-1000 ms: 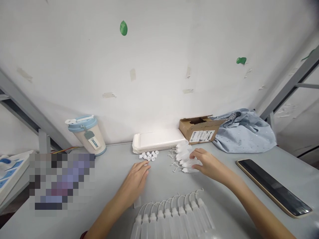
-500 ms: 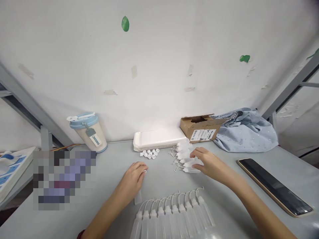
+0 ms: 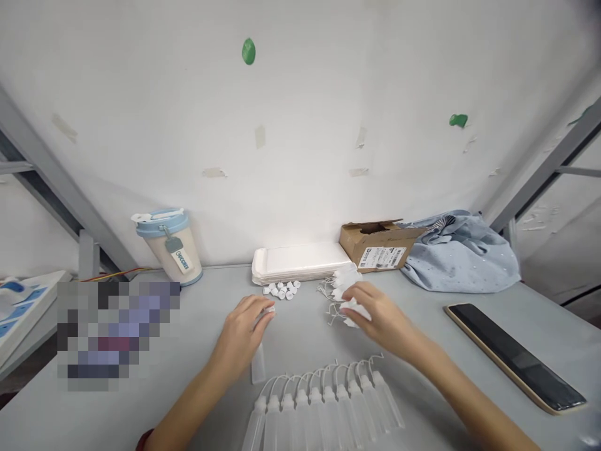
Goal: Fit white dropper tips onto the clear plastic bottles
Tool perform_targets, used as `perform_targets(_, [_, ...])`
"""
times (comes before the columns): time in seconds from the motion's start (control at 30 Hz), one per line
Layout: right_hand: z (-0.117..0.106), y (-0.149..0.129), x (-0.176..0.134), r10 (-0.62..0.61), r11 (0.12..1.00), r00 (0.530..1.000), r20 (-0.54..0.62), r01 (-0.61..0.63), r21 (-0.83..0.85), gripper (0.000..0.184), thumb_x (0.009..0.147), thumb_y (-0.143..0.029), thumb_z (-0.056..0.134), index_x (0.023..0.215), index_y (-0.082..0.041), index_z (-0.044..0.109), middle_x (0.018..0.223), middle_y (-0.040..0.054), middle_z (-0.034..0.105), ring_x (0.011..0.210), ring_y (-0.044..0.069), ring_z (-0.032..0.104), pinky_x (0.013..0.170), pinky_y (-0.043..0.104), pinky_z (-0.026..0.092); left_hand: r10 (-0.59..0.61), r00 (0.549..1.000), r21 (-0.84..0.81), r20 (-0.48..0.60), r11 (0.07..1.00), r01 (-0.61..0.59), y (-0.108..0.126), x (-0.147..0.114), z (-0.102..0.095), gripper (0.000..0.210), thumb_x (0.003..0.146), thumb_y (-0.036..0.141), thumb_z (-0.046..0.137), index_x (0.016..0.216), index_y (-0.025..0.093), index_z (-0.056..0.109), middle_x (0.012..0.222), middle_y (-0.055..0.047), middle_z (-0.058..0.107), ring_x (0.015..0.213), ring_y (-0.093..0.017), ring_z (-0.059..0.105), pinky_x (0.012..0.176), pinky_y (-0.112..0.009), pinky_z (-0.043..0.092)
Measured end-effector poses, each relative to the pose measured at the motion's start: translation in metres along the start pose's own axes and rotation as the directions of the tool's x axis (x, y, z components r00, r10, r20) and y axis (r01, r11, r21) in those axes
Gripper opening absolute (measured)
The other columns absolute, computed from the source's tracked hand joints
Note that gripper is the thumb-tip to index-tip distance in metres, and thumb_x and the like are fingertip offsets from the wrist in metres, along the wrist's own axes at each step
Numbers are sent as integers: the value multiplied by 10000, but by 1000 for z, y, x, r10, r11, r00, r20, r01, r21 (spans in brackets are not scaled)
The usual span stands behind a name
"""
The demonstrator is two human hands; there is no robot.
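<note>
My left hand is closed in a pinch on a small white cap, just in front of several loose white caps. By its wrist lies a clear plastic tube. My right hand has its thumb and fingers around a white nozzle piece in a small pile of white nozzle pieces with thin curved strings; the fingers partly hide it. Nearest me, a row of clear plastic bottles with white tops and thin curved tubes lies side by side.
Behind the caps is a stack of white trays. An opened cardboard box and a bunched blue cloth sit to its right. A phone lies at right. A lidded cup stands at left, near a pixelated patch.
My right hand has moved left and its fingers have closed on a nozzle piece. My left hand has shifted slightly left and away from me, uncovering more of the clear tube. The view has shifted slightly.
</note>
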State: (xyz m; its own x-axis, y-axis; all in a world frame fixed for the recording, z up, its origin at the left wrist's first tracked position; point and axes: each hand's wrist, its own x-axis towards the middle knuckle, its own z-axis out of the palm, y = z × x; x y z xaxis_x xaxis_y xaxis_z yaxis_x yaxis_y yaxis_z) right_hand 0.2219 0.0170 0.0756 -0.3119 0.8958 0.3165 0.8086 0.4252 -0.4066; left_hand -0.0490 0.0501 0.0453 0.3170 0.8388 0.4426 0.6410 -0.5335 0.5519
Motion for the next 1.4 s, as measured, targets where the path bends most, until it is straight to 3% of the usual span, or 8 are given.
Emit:
perform_targets(0.17, [24,-49,11,-176,980,948,265,143,139,277,866,-206,500,1142,-202,512,975,73,599,834,177,574,712,269,449,-100,973,-48,-206,995,92,-1,2,-7,172,806,359,551,842,213,636,828,-33,658,780,-201,573,680,-318,473])
perform_targets(0.33, [43,-91,38,-361,917,807,468,398,21,436,817,-81,488,1215,-258,512,848,37,598,642,148,544,681,264,404,-177,953,-107,-247,982,155,-9,6,-13,185,791,377,562,788,203,625,771,-21,633,700,-179,550,659,-305,456])
perform_targets(0.43, [54,-98,46,-364,901,769,525,434,-12,500,740,1,488,1161,-256,572,807,28,587,597,135,519,671,258,386,-205,943,-128,-262,976,177,-11,7,-18,200,774,392,572,783,199,623,787,-29,632,724,-190,539,676,-315,444])
perform_targets(0.63, [71,-81,39,-344,936,820,458,337,101,469,772,-8,418,1130,-250,598,840,31,592,641,132,539,579,213,360,-371,913,-321,-171,897,304,-6,9,-19,254,762,426,578,751,181,647,733,-22,672,706,-178,594,659,-282,464])
perform_targets(0.83, [54,-69,41,-292,955,888,354,249,163,426,826,-32,349,1119,-234,583,866,33,569,678,135,540,621,227,401,-489,872,-512,25,743,431,-3,11,-20,306,722,444,606,754,140,625,584,-5,641,566,-152,611,578,-263,489])
perform_targets(1.13, [24,-40,10,-111,978,986,126,86,189,265,935,-230,358,1105,-228,561,956,75,571,818,185,567,735,313,456,-446,845,-570,294,628,530,20,5,-21,228,688,371,671,715,149,627,587,2,632,558,-134,594,612,-268,489])
perform_targets(1.27, [25,-38,5,-130,978,989,65,117,173,249,923,-204,384,1132,-229,516,995,81,562,849,186,566,749,319,470,-390,801,-592,454,540,598,33,0,-19,224,716,376,653,730,156,619,568,27,590,536,-112,550,582,-243,473])
perform_targets(1.4, [26,-45,3,-181,980,980,81,173,95,238,892,-151,412,1096,-211,519,972,82,538,794,175,559,701,309,485,-397,776,-576,490,521,630,41,-3,-16,222,704,363,672,753,154,615,561,46,567,509,-90,513,555,-220,453])
